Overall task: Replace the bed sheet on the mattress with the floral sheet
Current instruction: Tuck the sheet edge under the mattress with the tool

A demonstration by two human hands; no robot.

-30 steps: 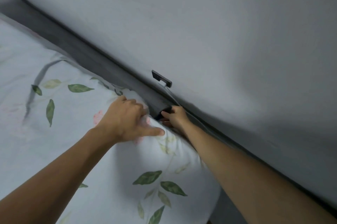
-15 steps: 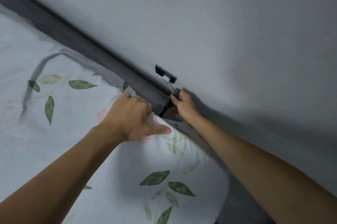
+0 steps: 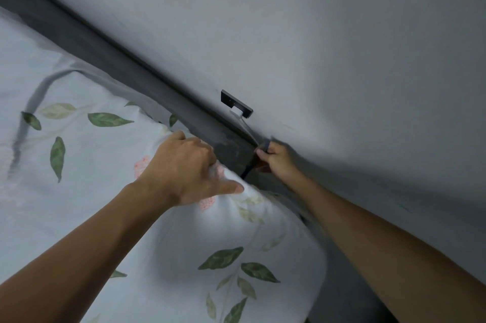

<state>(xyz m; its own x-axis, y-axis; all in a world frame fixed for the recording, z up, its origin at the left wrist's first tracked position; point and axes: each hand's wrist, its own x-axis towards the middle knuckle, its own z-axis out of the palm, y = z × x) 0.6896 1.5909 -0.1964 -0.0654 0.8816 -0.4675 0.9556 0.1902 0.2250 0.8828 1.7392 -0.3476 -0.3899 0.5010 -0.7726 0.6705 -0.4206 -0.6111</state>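
The floral sheet already covers the mattress across the frame's lower left. At centre, the left hand clutches its corner edge; the right hand pinches a dark cable by the wall. Tucking seems left.

Left hand grips floral sheet; right hand pinches dark cable.
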